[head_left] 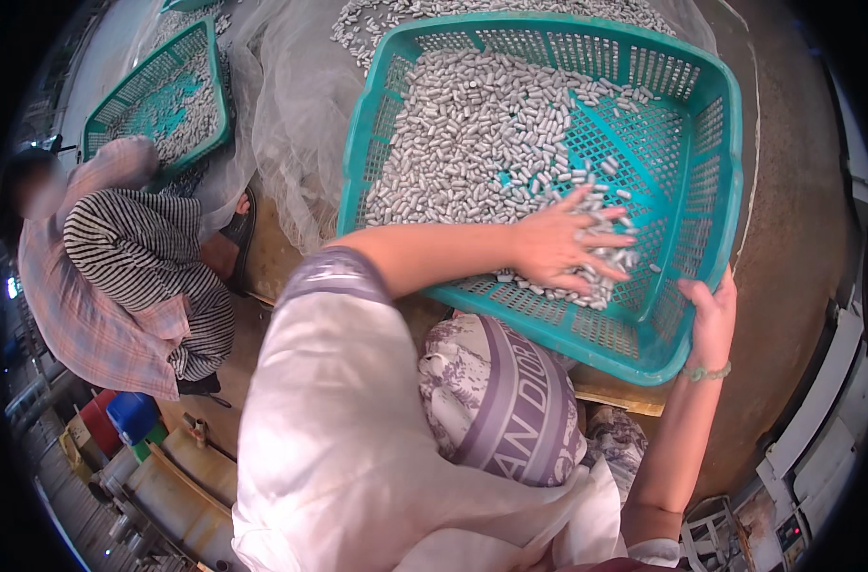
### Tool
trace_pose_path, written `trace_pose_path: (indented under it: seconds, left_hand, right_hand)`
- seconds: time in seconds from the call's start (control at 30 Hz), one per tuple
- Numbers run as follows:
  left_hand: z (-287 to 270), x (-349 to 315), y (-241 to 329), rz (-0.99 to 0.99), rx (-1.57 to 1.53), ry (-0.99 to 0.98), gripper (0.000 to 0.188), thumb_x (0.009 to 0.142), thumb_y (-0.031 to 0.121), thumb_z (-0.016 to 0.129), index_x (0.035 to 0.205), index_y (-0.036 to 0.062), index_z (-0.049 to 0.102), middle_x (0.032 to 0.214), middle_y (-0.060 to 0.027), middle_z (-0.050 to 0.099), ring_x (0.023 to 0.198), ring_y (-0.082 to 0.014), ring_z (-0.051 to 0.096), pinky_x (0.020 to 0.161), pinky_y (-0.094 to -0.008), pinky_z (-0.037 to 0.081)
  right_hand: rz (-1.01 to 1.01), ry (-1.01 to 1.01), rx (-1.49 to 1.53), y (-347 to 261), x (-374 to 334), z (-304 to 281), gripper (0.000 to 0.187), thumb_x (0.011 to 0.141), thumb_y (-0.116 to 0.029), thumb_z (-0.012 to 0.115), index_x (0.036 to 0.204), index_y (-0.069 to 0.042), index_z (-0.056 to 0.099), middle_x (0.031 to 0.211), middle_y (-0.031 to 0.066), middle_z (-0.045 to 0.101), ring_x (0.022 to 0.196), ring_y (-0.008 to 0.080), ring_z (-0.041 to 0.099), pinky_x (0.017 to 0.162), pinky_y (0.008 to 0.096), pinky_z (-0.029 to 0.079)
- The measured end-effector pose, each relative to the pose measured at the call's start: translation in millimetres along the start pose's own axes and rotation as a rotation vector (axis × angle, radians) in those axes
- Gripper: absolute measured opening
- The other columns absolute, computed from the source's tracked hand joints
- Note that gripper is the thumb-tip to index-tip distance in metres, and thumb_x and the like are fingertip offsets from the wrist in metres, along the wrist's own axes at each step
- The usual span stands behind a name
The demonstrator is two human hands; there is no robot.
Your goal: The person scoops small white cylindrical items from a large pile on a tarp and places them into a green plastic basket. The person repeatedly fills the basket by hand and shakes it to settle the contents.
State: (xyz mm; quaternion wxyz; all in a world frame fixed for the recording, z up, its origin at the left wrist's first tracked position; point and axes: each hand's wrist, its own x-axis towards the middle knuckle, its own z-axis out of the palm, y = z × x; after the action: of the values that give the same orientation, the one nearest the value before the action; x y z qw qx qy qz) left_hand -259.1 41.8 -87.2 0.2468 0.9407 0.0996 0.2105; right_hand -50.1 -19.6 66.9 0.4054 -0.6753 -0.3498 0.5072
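A teal plastic basket (715, 133) with lattice sides and bottom sits tilted in front of me. Small silvery-grey, capsule-shaped pieces (453, 124) lie thickly over its left and middle, while its right end shows bare lattice. My left hand (569, 246) lies inside with spread fingers, palm down on a cluster of these pieces near the basket's near side. Some pieces by the fingertips look blurred. At the near right corner my right hand (713, 319) grips the basket's rim, its thumb on top and the other fingers mostly hidden. A beaded bracelet (709, 372) circles that wrist.
More pieces are heaped beyond the basket (510, 8). Pale netting (296, 105) drapes to its left. At the far left, a person in a plaid shirt (62, 257) sits by a second teal basket (210, 91) of similar pieces. My patterned knee (496, 400) is below the near rim.
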Motion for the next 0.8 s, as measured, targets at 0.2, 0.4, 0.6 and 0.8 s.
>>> trace_pose_path:
  seconds: [0.2,0.4,0.6,0.8]
  left_hand:
    - [-13,29,-94,-0.33,0.332,0.184,0.048,0.086,0.052,0.045,0.131,0.0344,0.045,0.142,-0.0053,0.036,0.133,-0.0293,0.03,0.104,-0.0626,0.018]
    - [-88,-61,-79,-0.903,0.177,0.234,0.053,0.082,0.046,0.058,0.121,0.0122,0.051,0.116,-0.0206,0.051,0.106,-0.0367,0.051,0.089,-0.0424,0.043]
    - [-69,-135,-29,-1.214,0.291,-0.071,0.067,0.081,0.052,0.056,0.109,-0.0076,0.045,0.103,-0.0268,0.054,0.095,-0.041,0.056,0.084,-0.0467,0.045]
    - [-66,-131,-1,-1.431,0.09,-0.174,0.084,0.077,0.067,0.049,0.112,-0.0083,0.042,0.107,-0.032,0.055,0.097,-0.0431,0.058,0.088,-0.0454,0.044]
  right_hand:
    - [0.018,0.009,-0.013,17,-7,-9,0.045,0.073,0.002,0.053,0.118,0.003,0.051,0.106,0.0083,0.06,0.093,0.0159,0.057,0.083,0.0283,0.044]
    - [0.054,0.041,-0.002,49,1,-29,0.044,0.073,0.003,0.054,0.117,0.003,0.051,0.108,0.0098,0.06,0.096,0.0175,0.057,0.087,0.0297,0.043]
    - [0.051,0.028,0.08,61,1,-36,0.043,0.074,0.004,0.053,0.117,0.004,0.05,0.109,0.0109,0.06,0.097,0.0186,0.057,0.089,0.0306,0.042]
    - [0.032,0.054,0.089,54,-4,-28,0.042,0.076,0.004,0.053,0.118,0.004,0.05,0.109,0.0111,0.059,0.097,0.0186,0.057,0.087,0.0305,0.043]
